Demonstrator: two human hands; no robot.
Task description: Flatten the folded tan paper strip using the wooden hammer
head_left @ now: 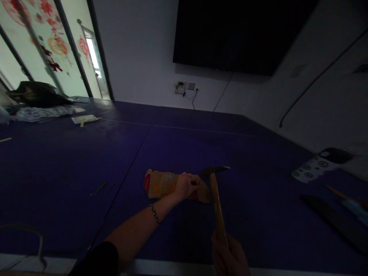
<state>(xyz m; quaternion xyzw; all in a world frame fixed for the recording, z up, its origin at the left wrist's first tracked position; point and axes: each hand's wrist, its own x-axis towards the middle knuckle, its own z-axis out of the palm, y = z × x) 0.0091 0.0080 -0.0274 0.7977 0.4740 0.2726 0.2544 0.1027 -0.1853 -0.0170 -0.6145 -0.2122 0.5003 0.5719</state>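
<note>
A hammer (217, 209) with a wooden handle and dark metal head is in my right hand (230, 255), whose fingers are wrapped round the lower handle. The head is raised near the right end of a tan, patterned cloth-like bundle (163, 184) with a red end. My left hand (185, 186) rests on that bundle, fingers pinched together around something small and dark that I cannot make out. A beaded bracelet (154, 215) circles the left wrist. Thin metal rods (99, 188) lie on the purple surface (178, 145), left of the bundle.
At the right are a patterned cylindrical container (313, 166), a long dark object (330, 216) and a pointed wooden piece (336, 191). A white tray (84, 119), plastic wrapping (43, 112) and a black bag (38, 93) lie at the far left. A cable (40, 241) curves at the near left.
</note>
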